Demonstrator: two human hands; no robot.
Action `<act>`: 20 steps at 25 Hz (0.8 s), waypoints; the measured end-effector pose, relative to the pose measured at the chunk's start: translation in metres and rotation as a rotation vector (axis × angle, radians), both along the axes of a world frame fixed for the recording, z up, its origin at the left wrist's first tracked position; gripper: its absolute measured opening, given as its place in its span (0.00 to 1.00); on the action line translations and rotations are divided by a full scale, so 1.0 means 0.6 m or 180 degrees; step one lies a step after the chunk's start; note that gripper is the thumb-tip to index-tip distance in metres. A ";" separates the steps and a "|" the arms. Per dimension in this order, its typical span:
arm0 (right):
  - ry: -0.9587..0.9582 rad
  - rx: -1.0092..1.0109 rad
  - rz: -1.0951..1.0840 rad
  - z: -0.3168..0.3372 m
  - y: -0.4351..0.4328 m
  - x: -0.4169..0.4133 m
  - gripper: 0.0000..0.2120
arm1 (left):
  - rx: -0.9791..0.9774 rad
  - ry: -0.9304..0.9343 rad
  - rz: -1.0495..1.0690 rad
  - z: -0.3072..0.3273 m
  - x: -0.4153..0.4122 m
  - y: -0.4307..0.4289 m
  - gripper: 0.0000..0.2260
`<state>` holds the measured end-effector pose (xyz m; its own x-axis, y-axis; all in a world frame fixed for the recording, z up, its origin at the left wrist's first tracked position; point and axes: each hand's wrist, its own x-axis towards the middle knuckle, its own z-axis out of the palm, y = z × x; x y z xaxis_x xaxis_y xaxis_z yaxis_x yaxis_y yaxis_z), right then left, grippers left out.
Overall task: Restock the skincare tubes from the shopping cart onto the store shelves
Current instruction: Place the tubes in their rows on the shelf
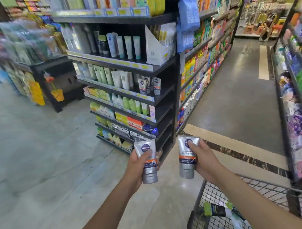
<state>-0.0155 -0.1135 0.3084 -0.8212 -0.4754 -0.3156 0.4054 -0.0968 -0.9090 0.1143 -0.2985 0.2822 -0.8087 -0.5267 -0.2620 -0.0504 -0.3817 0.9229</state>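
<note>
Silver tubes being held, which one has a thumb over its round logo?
The right tube, held by the right hand; the left hand leaves the left tube with its logo showing.

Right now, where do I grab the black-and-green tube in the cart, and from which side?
Grip the black-and-green tube across its dark middle, from straight above into the open cart. It lies flat, long axis roughly left-right, and its wire walls block side approaches. The left hand and right hand grip silver tubes; free one first.

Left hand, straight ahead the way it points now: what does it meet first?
Probably the lowest shelves ahead, with the silver tube that the left hand holds touching first; depth is unclear.
</note>
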 end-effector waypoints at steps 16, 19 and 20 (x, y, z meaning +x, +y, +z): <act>-0.0402 -0.0238 0.1042 -0.022 -0.403 0.187 0.10 | -0.0093 0.0021 0.0807 -0.024 0.250 -0.284 0.13; -0.0731 -0.0142 0.1297 -0.035 -0.460 0.185 0.09 | -0.0233 -0.0031 0.0889 -0.028 0.245 -0.324 0.11; -0.0764 -0.0084 0.1399 -0.040 -0.480 0.179 0.10 | -0.0254 -0.0039 0.0918 -0.029 0.238 -0.339 0.11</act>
<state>0.0917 -0.4014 0.2841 -0.4473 -0.7704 -0.4543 0.6104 0.1083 -0.7847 0.2571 -0.5018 0.2650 -0.6197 -0.7536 -0.2193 0.0384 -0.3082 0.9505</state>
